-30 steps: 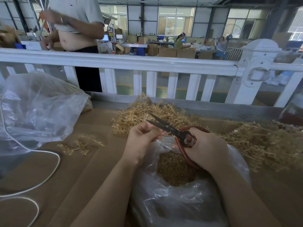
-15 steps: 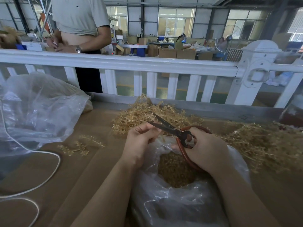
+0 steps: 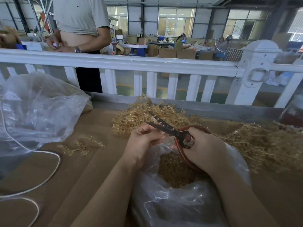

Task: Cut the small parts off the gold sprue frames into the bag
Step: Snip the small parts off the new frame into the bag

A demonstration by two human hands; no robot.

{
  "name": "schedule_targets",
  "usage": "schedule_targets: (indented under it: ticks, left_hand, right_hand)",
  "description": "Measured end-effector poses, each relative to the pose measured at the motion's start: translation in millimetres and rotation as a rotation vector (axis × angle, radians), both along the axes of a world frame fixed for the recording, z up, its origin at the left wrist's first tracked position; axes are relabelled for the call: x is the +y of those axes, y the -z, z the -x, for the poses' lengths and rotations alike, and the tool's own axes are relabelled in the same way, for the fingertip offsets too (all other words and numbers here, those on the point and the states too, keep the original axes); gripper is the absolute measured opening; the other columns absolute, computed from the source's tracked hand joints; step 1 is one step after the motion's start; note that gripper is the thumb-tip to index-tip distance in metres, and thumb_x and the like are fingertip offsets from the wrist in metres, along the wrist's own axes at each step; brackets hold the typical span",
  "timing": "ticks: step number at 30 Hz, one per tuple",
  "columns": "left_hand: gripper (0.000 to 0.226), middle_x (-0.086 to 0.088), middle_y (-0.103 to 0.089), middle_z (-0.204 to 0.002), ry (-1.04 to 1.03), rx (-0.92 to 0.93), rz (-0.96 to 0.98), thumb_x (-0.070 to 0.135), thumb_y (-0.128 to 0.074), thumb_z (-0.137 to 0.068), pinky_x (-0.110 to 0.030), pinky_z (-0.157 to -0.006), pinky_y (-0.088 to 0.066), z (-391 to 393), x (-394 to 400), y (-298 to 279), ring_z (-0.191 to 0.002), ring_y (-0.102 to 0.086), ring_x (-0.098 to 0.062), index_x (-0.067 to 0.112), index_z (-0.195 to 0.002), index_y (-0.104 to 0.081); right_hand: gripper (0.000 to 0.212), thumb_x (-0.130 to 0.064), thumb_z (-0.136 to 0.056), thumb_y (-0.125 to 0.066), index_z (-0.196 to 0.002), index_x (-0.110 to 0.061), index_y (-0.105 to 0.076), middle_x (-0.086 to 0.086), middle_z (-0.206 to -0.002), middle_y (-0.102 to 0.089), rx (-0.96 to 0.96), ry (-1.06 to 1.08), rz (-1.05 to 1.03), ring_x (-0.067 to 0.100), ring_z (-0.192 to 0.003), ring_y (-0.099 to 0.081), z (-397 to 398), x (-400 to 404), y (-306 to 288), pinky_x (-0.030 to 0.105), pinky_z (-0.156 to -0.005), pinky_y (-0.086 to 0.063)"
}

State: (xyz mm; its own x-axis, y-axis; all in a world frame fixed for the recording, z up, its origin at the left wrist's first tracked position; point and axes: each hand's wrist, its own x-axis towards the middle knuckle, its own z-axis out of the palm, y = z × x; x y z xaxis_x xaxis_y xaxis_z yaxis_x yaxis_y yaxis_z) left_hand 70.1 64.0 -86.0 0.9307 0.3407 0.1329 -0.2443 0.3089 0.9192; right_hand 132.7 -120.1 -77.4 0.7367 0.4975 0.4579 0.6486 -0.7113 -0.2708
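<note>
While the left hand (image 3: 144, 138) pinched a gold sprue frame (image 3: 157, 120) over the bag (image 3: 177, 208) and the right hand (image 3: 203, 145) held open scissors (image 3: 165, 127), each snip needed to be close.

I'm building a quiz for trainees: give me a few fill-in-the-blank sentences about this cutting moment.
The right hand grips scissors with ____ handles.
The left hand pinches a gold sprue frame between the ____ blades.
Cut parts lie inside the clear ____.
A ____ cord lies on the cardboard.

Missing: red; open; bag; white
</note>
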Motion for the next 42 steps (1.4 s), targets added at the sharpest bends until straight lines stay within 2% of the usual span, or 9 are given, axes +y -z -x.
schedule_targets:
  ticks: [4, 8, 15, 20, 23, 27, 32, 38, 42]
  left_hand:
    - [0.02, -0.008, -0.071, -0.071, -0.009, 0.014, 0.019, -0.015, -0.063, -0.081, -0.023, -0.066, -0.057, -1, 0, 0, -0.068, -0.071, -0.016, 0.004, -0.079, -0.068]
    - [0.021, -0.012, -0.072, -0.072, 0.0, 0.028, 0.035, -0.014, -0.061, -0.083, -0.024, -0.065, -0.057, -1, 1, 0, -0.068, -0.073, -0.019, 0.005, -0.075, -0.067]
    - [0.024, -0.015, -0.073, -0.081, 0.019, 0.005, -0.029, -0.015, -0.06, -0.084, -0.026, -0.067, -0.058, 0, 2, 1, -0.071, -0.072, -0.021, 0.006, -0.08, -0.07]
    - [0.026, -0.016, -0.073, -0.079, 0.018, -0.023, -0.102, -0.017, -0.063, -0.08, -0.029, -0.071, -0.06, 1, 1, 2, -0.073, -0.072, -0.022, 0.007, -0.077, -0.072]
    - [0.016, -0.016, -0.073, -0.081, 0.032, -0.045, -0.152, -0.017, -0.065, -0.08, -0.029, -0.073, -0.061, 0, 0, 2, -0.074, -0.072, -0.022, -0.003, -0.085, -0.07]
    - [0.01, -0.019, -0.073, -0.084, 0.029, -0.049, -0.164, -0.016, -0.064, -0.082, -0.027, -0.071, -0.059, 0, 1, 3, -0.076, -0.072, -0.023, -0.013, -0.091, -0.064]
    - [0.017, -0.021, -0.075, -0.087, 0.017, -0.013, -0.132, -0.007, -0.058, -0.091, -0.03, -0.072, -0.059, 0, 0, 3, -0.077, -0.074, -0.026, 0.004, -0.087, -0.07]
    - [0.015, -0.022, -0.074, -0.087, -0.004, -0.01, -0.115, -0.002, -0.053, -0.096, -0.032, -0.071, -0.06, 0, 0, 2, -0.079, -0.074, -0.031, 0.004, -0.093, -0.066]
    - [0.013, -0.021, -0.074, -0.085, -0.012, -0.015, -0.124, -0.003, -0.052, -0.096, -0.032, -0.071, -0.061, 1, -1, 1, -0.076, -0.074, -0.029, 0.001, -0.096, -0.065]
  right_hand:
    - [0.045, -0.078, -0.078, -0.056, -0.094, -0.037, -0.066, -0.019, -0.066, -0.059, -0.065, 0.011, -0.023, 0.003, -0.059, -0.05, -2, 1, 4, 0.013, -0.052, -0.033]
    - [0.043, -0.077, -0.078, -0.058, -0.093, -0.037, -0.067, -0.018, -0.066, -0.061, -0.072, 0.001, -0.034, 0.003, -0.058, -0.052, -5, 0, 7, 0.014, -0.052, -0.034]
    - [0.071, -0.102, -0.063, -0.022, -0.085, -0.044, -0.056, -0.026, -0.061, -0.051, -0.025, -0.002, -0.032, -0.008, -0.055, -0.044, -6, 0, 6, 0.009, -0.052, -0.025]
    - [0.06, -0.092, -0.071, -0.042, -0.094, -0.041, -0.061, -0.025, -0.064, -0.052, -0.044, 0.013, 0.012, -0.001, -0.059, -0.049, -10, -3, 7, 0.011, -0.054, -0.031]
    - [0.063, -0.094, -0.069, -0.037, -0.093, -0.04, -0.06, -0.022, -0.068, -0.058, -0.029, -0.004, 0.016, 0.002, -0.065, -0.056, -10, -2, 8, 0.018, -0.057, -0.04]
    - [0.063, -0.095, -0.067, -0.037, -0.09, -0.041, -0.059, -0.022, -0.066, -0.057, -0.034, 0.003, 0.004, 0.001, -0.062, -0.054, -11, -2, 9, 0.015, -0.054, -0.034]
    - [0.063, -0.093, -0.069, -0.041, -0.091, -0.038, -0.064, -0.018, -0.065, -0.06, -0.088, 0.01, -0.013, 0.004, -0.059, -0.057, -13, -3, 13, 0.016, -0.052, -0.035]
    - [0.06, -0.09, -0.071, -0.043, -0.087, -0.037, -0.066, -0.02, -0.059, -0.053, -0.134, 0.023, -0.064, 0.004, -0.053, -0.045, -12, -2, 14, 0.012, -0.05, -0.026]
    - [0.076, -0.1, -0.066, -0.028, -0.089, -0.038, -0.065, -0.018, -0.062, -0.058, -0.102, 0.02, -0.047, 0.004, -0.056, -0.05, -13, -2, 14, 0.016, -0.051, -0.032]
